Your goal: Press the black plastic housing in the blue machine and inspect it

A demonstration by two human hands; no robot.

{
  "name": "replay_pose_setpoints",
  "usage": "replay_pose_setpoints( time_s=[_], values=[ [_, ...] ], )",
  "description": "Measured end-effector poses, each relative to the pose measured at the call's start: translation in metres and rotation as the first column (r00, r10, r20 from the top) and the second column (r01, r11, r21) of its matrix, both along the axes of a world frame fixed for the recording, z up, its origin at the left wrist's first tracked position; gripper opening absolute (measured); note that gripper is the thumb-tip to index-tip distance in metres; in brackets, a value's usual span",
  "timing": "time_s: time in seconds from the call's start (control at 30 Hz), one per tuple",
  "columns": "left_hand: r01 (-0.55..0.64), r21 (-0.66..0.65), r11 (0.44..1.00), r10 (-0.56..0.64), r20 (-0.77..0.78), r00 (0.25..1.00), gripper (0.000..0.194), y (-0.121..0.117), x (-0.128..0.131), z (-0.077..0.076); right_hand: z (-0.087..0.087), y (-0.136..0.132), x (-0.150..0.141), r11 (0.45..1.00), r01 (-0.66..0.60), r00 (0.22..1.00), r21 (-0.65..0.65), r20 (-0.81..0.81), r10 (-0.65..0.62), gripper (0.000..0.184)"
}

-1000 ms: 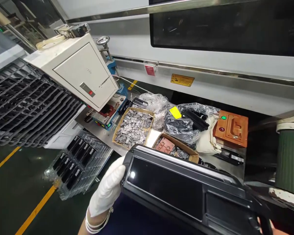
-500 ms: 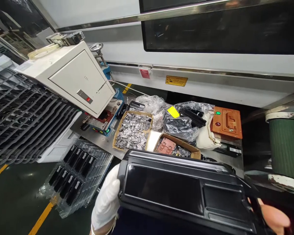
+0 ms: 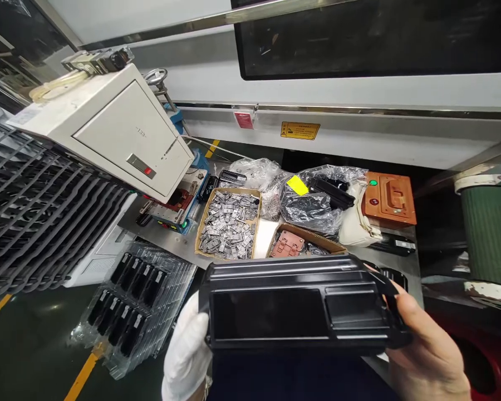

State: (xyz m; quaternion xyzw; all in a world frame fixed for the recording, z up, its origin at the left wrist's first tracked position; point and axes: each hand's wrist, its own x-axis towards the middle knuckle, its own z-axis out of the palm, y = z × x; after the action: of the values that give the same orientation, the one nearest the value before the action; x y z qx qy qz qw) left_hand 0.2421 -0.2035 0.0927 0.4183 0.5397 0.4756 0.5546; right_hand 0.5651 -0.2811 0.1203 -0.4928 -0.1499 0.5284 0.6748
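Observation:
A long black plastic panel point(image 3: 292, 309) with a glossy rectangular window is held level in front of me, over the near edge of a steel bench point(image 3: 167, 236). My left hand point(image 3: 187, 351), in a white glove, grips its left end. My bare right hand point(image 3: 426, 351) grips its right end, thumb on top. Just beyond the panel lie a cardboard box of small grey metal parts point(image 3: 229, 223) and a second box holding a brown fixture block point(image 3: 290, 244).
A beige machine cabinet point(image 3: 112, 131) overhangs the bench at left. Plastic bags of black parts point(image 3: 313, 200), a white cloth bag point(image 3: 357, 228) and an orange jig point(image 3: 390, 197) sit at the back. Clear trays of black parts point(image 3: 133, 303) and dark racks point(image 3: 37, 206) stand at left.
The panel has swung from tilted to level and come closer to me. My right hand has come into view on its right end. The view shifted slightly left.

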Motion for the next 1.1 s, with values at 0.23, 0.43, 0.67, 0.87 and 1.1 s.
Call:
replay_pose_setpoints(
  time_s=[0.23,0.43,0.67,0.87,1.1],
  values=[
    [0.051,0.046,0.998,-0.057,0.156,0.986,0.022,0.035,0.068,0.032,0.014,0.005,-0.001,0.999,-0.041,0.999,0.005,0.036,0.041,0.037],
    [-0.02,0.159,0.987,0.003,0.103,0.995,0.021,0.035,0.066,0.027,0.014,-0.002,-0.008,0.998,0.019,1.0,-0.056,-0.016,-0.02,0.034],
    [-0.02,0.15,0.989,0.007,0.086,0.996,0.011,0.031,0.055,0.017,0.014,-0.002,-0.011,0.982,0.086,0.996,-0.166,0.018,-0.085,0.038],
    [-0.025,0.121,0.992,0.022,0.024,0.999,0.023,0.029,0.055,0.015,0.04,0.026,-0.017,0.985,0.094,0.992,-0.142,0.097,-0.081,0.059],
    [-0.043,-0.001,0.999,0.043,-0.028,0.999,0.037,0.027,0.054,0.023,0.039,0.016,-0.022,0.986,0.132,0.985,-0.105,0.126,-0.118,0.043]
  ],
)
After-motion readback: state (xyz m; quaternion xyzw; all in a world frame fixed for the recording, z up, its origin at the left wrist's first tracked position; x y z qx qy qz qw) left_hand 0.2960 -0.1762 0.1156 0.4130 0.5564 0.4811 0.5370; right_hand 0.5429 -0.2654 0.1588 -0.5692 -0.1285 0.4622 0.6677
